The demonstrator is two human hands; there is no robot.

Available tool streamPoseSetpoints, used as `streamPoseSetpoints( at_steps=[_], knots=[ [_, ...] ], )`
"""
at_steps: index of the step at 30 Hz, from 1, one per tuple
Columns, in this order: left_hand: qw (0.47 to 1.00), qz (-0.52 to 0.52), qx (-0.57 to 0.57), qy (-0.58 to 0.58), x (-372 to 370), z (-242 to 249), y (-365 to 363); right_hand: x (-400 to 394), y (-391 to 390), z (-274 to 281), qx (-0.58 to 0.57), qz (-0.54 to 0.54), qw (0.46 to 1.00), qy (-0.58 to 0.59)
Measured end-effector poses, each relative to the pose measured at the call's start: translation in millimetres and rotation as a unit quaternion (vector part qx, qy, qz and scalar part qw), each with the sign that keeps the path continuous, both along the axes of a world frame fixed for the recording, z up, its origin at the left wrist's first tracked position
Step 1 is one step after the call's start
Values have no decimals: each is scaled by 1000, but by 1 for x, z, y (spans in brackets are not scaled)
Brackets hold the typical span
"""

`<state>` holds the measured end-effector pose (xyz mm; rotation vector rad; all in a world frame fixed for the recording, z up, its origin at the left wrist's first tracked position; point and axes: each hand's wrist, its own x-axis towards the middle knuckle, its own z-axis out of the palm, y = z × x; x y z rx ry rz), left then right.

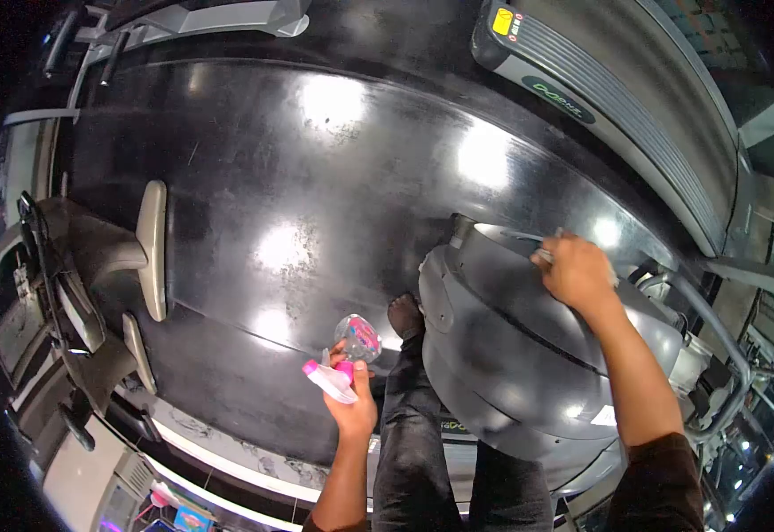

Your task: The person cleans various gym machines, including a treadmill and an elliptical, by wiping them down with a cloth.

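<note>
My left hand (pixel 351 403) is closed around the neck of a clear spray bottle (pixel 362 337) with a pink label and a pink-and-white trigger head. The bottle is tilted, held over the dark floor beside my leg. My right hand (pixel 575 266) is closed on a pale, crumpled cloth (pixel 614 277), and only small bits of it show around the fingers. It rests at the upper part of a large grey rounded machine housing (pixel 520 337), close to a light grey bar along its far edge. Most of the cloth is hidden under the hand.
A treadmill (pixel 635 124) stands at the upper right. Exercise machines with pale feet (pixel 153 253) stand at the left, and another metal frame (pixel 218 18) is at the top left. Curved handlebars (pixel 715 328) rise on the right. My foot (pixel 404 315) is beside the housing on the shiny black floor (pixel 218 168).
</note>
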<state>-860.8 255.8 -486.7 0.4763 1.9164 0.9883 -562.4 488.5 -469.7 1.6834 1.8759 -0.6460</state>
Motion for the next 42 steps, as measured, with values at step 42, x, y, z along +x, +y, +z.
streamPoseSetpoints(
  at_steps=[42],
  knots=[
    [993,-106,13,-46,17,39,-13,97,10,27,-64,-15,998,-2]
  ],
)
